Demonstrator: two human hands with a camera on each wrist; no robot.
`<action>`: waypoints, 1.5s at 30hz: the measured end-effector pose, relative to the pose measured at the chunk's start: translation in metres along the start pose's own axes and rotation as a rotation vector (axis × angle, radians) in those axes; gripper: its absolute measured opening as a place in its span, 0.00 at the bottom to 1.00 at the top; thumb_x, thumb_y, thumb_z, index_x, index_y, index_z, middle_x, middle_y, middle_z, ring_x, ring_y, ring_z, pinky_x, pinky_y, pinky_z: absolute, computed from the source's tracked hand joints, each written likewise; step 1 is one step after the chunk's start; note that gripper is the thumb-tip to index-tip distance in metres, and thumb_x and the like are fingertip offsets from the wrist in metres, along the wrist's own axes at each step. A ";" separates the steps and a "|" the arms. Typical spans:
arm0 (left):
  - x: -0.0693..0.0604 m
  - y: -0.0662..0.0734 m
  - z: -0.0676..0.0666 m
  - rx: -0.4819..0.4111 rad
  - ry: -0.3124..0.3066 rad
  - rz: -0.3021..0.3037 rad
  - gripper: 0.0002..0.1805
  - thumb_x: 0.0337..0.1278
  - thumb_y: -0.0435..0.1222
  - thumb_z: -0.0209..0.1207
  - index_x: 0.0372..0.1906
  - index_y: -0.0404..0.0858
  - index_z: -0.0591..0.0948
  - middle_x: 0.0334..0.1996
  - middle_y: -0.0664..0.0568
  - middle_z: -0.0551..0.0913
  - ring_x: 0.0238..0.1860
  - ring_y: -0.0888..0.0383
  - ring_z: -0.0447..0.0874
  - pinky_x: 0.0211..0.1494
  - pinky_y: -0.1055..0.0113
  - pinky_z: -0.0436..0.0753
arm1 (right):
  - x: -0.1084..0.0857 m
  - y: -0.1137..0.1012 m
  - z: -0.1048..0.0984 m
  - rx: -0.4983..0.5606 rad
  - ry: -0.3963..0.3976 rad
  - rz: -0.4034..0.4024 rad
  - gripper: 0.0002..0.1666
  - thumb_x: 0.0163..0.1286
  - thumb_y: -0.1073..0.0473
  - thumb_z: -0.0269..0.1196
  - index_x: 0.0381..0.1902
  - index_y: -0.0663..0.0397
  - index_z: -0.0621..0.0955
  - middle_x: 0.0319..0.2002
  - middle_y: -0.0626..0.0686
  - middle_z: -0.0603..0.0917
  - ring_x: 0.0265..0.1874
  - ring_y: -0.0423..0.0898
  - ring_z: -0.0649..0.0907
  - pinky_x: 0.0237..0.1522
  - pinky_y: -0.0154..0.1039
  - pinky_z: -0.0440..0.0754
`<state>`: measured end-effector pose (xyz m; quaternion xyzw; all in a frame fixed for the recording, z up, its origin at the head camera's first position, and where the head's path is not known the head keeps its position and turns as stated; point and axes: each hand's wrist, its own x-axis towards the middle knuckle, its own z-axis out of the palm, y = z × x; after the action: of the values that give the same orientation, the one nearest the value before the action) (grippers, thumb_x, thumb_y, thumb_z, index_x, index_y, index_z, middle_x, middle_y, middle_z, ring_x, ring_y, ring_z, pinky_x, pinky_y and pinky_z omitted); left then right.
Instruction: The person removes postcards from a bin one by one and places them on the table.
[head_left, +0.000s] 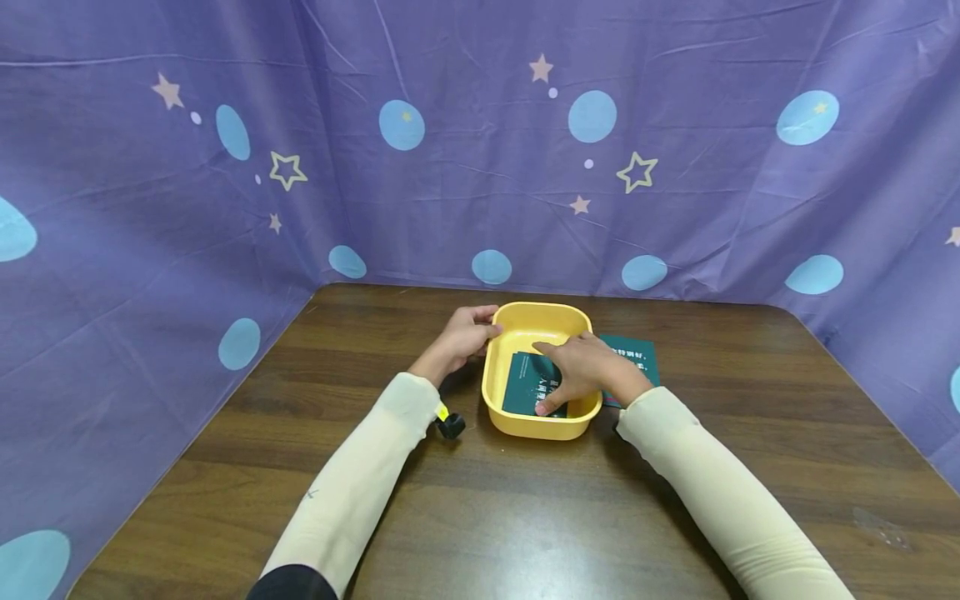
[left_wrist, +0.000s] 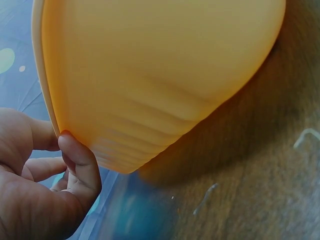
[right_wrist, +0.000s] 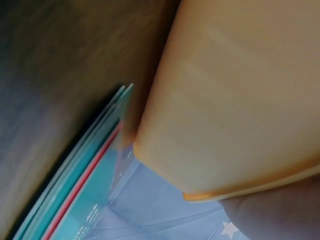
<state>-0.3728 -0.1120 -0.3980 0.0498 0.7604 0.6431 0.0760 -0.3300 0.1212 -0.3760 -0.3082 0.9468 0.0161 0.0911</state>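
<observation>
A yellow plastic basin stands on the table. At its far left corner my left hand pinches the rim between thumb and fingers, as the left wrist view also shows with the left hand on the basin wall. Inside the basin is a dark green card with white writing. Reaching over the right rim, my right hand holds this card, thumb by its near edge and fingers towards its far edge. The right wrist view shows only part of that hand, beyond the basin's outer wall.
More green cards lie on the table right against the basin; the right wrist view shows them as a stack with a red layer. A scrap of clear plastic lies at the right. A purple curtain hangs behind the wooden table.
</observation>
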 end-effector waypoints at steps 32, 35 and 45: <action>0.000 0.000 0.001 -0.017 -0.007 0.006 0.30 0.69 0.27 0.59 0.74 0.35 0.70 0.56 0.43 0.77 0.30 0.57 0.77 0.25 0.73 0.79 | -0.002 -0.001 -0.001 0.148 0.150 0.022 0.74 0.44 0.25 0.77 0.80 0.54 0.61 0.56 0.57 0.70 0.49 0.52 0.72 0.52 0.46 0.78; 0.000 0.000 0.001 -0.017 -0.004 0.004 0.30 0.69 0.27 0.59 0.75 0.35 0.70 0.56 0.43 0.77 0.29 0.57 0.77 0.25 0.72 0.79 | -0.002 0.000 -0.002 0.194 0.186 0.021 0.72 0.44 0.29 0.79 0.79 0.55 0.63 0.57 0.58 0.67 0.52 0.53 0.70 0.54 0.47 0.79; 0.000 0.000 0.001 -0.007 0.005 0.005 0.30 0.69 0.27 0.59 0.74 0.35 0.70 0.54 0.45 0.77 0.29 0.57 0.77 0.24 0.73 0.78 | -0.005 0.006 -0.011 0.347 0.327 -0.033 0.42 0.58 0.52 0.79 0.66 0.60 0.74 0.61 0.63 0.73 0.61 0.60 0.73 0.65 0.56 0.77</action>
<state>-0.3725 -0.1113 -0.3985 0.0498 0.7581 0.6462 0.0729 -0.3315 0.1279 -0.3646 -0.3020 0.9323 -0.1986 -0.0118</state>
